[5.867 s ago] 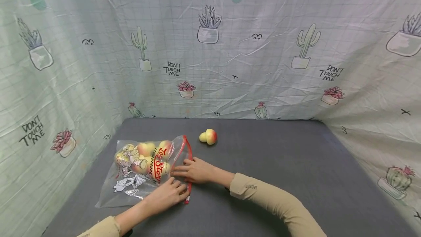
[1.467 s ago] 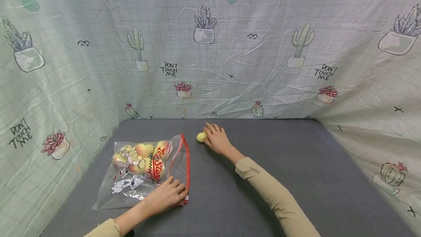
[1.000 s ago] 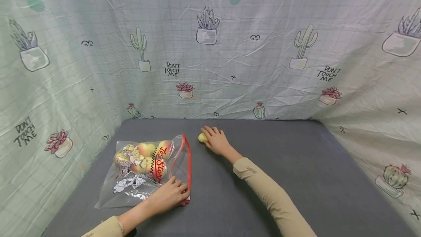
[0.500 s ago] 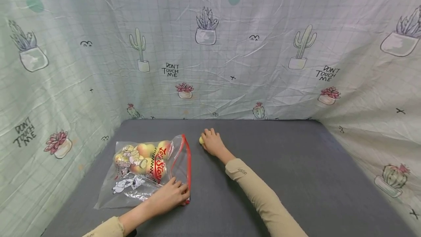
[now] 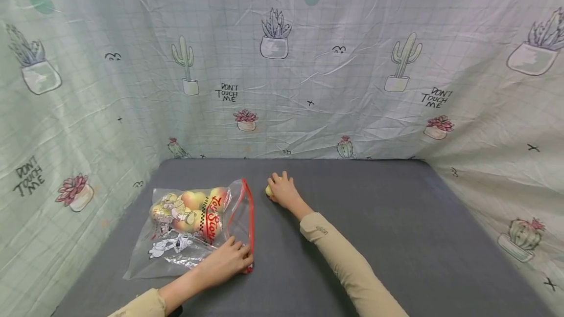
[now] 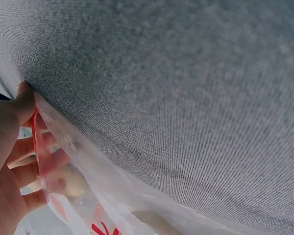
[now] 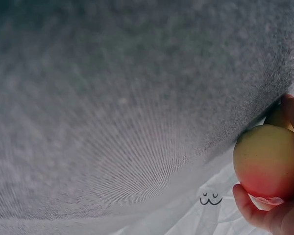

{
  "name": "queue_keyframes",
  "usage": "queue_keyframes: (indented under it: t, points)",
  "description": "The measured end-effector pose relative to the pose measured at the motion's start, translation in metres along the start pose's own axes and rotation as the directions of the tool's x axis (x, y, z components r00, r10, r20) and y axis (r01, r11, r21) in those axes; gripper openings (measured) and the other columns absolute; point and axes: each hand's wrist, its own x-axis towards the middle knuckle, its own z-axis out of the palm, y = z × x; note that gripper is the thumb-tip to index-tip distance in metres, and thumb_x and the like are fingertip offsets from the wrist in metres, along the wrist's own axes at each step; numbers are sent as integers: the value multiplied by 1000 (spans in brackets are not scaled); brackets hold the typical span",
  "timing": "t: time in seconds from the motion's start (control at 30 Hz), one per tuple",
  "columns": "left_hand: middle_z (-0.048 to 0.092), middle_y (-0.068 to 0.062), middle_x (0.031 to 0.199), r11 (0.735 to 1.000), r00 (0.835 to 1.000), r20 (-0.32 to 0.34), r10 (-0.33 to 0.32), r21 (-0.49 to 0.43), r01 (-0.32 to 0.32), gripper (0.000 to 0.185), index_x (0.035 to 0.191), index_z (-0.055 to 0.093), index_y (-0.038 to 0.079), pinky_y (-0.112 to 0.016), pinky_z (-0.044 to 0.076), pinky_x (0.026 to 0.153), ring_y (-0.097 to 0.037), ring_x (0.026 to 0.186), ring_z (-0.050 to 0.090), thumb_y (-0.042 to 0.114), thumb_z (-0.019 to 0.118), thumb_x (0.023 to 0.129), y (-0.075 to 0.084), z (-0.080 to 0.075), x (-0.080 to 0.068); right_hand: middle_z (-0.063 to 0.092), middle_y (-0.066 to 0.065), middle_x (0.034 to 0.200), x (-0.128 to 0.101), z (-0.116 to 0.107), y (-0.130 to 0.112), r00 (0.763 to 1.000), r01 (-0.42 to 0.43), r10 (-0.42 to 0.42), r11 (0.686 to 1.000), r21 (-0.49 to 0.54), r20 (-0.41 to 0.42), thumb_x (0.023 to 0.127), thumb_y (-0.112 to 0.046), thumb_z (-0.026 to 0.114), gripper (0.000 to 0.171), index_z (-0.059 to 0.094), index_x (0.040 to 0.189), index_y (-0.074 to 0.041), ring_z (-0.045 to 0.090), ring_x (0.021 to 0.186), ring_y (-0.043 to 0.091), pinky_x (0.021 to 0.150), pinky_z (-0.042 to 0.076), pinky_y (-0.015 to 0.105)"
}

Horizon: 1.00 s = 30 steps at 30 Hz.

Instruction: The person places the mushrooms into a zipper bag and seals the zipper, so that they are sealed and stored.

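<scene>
On the grey fabric tabletop [image 5: 396, 219], the right hand [image 5: 284, 191] curls around a small yellow-and-red peach-like fruit [image 7: 267, 161], just right of the clear printed zip bag with the red seal [image 5: 198, 224]. The left hand [image 5: 226, 260] pinches the bag's near corner; more such fruit lie inside.

On the grey tabletop [image 5: 396, 219], the right hand [image 5: 284, 192] has its grip closed over a yellow peach [image 5: 268, 190], only a sliver of which shows at the hand's 9 o'clock edge. At its 7 o'clock, the left hand [image 5: 224, 261] pinches the red-zippered mouth of a clear printed bag [image 5: 194, 226] holding several peaches [image 5: 194, 202]. A cactus-print cloth [image 5: 308, 72] hangs behind.
</scene>
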Motion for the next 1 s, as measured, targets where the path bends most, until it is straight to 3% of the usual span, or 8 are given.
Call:
queue_keyframes:
  t: [0.43,1.0]
  points:
    - [54,6,75,1000,1000,1,-2,8,2,24,80,61,24,-29,34,62,-12,63,50,45,55,71,1,1,0,46,5,108,-4,-1,-3,1000,-23,23,1000,-2,-10,81,-42,59,43,49,112,-14,43,97,27,70,46,38]
    - [52,7,71,1000,1000,4,13,9,-13,26,78,58,24,-29,32,60,-12,61,48,48,56,67,-1,2,2,47,4,107,-3,-2,2,1000,-16,17,997,76,-20,77,-40,64,45,47,114,-22,44,94,26,65,46,38]
